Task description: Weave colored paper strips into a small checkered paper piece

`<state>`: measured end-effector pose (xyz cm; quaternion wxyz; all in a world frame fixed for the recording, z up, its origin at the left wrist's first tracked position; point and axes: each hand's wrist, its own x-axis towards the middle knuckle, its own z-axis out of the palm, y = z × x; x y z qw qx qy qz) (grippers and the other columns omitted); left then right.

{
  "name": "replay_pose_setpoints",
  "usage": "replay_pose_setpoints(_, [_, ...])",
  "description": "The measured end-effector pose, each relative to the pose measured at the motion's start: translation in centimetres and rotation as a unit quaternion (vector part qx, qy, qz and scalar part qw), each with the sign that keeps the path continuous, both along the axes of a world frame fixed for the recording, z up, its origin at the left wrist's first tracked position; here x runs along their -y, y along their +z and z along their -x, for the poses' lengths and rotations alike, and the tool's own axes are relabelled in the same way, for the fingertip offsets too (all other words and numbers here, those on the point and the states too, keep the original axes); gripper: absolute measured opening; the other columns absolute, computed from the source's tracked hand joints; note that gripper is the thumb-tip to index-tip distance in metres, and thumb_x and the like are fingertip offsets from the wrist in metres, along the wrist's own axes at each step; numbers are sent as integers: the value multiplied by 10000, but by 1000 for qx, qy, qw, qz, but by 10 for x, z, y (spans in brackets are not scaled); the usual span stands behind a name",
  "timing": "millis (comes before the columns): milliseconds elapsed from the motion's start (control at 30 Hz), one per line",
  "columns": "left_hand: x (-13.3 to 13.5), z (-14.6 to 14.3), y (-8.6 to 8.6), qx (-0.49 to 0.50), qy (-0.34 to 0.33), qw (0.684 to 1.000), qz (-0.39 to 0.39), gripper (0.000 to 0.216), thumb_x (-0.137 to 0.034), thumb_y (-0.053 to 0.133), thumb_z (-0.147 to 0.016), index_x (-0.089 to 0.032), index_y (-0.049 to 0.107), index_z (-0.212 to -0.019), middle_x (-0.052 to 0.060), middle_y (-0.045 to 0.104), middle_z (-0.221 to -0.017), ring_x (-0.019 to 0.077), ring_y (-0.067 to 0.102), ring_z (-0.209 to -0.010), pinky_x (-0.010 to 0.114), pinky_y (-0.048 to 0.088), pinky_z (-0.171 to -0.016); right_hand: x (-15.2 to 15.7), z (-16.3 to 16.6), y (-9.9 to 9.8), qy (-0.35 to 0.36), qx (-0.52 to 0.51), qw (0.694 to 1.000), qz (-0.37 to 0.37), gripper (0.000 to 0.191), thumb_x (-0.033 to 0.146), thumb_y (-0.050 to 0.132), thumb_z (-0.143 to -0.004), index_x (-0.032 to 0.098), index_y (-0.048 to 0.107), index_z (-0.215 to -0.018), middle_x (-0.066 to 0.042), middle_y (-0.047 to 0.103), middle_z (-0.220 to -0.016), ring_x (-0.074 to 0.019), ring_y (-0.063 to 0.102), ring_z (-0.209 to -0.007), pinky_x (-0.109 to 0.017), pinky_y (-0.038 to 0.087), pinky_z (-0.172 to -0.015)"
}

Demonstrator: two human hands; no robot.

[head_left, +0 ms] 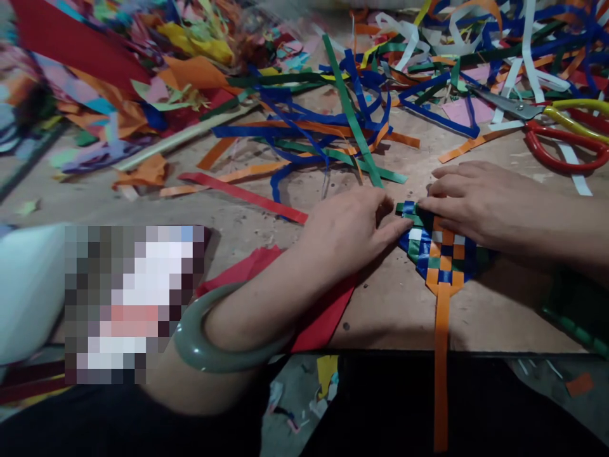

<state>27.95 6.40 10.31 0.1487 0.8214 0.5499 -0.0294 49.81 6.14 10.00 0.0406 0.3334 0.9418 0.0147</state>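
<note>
- Where the surface (pixel 380 327) ended at its front edge, an orange strip (pixel 441 368) hung down from the woven piece.
- Red sheet (pixel 328 317): lay under the left forearm, close to the front edge.
- Woven piece (pixel 446 251): lay behind the front edge, right of its middle; orange, blue, green and white bands formed checks, tapering to the orange strip.
- Left hand (pixel 349 219): fingers curled, thumb extended onto the upper left margin of the woven piece; whether it pinched a band could not be told.
- Right hand (pixel 469 197): fingers bent and close together over the upper right part; any pinch was hidden.
- Red strip (pixel 252 200): ran up to the left hand.
- Scissors (pixel 530 113): rested toward the right edge, blades pointing away.
- Blue strips (pixel 297 120): looped behind the hands.
- Paper scraps (pixel 195 71): heaped toward the far left corner.
</note>
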Motion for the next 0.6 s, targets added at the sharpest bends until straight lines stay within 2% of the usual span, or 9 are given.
replay_pose_setpoints(100, [0,-2,2,15,10,1000,21,304,-484,626,-907,-196,703,-846,56,700,-804,224,612,-735,318,356,-627,-4,-10,2,-47,-41,998,5,345,314,460,-1029,193,709,-1234,-113,738,-1109,-261,673,-1016,-382,493,-866])
replay_pose_setpoints(267, [1,2,-5,92,-36,995,33,245,-403,647,-874,-215,674,-720,37,685,-711,206,599,-672,310,360,-585,-13,-14,7,-146,49,986,71,425,523,568,-948,181,745,-1126,-114,727,-1015,-275,672,-870,-379,470,-724])
replay_pose_setpoints(467, [0,8,-15,168,-86,982,1,236,-356,665,-858,-227,639,-662,19,653,-610,191,569,-570,307,340,-529,-17,-16,5,-112,10,992,61,356,520,590,-935,201,732,-1005,-87,696,-995,-225,640,-860,-335,434,-674])
replay_pose_setpoints(600, [2,5,-14,171,-91,981,4,245,-337,689,-853,-219,632,-647,5,632,-580,171,540,-538,299,322,-518,-16,-13,11,-152,26,983,96,361,521,613,-923,186,727,-996,-104,676,-994,-250,635,-886,-344,426,-666])
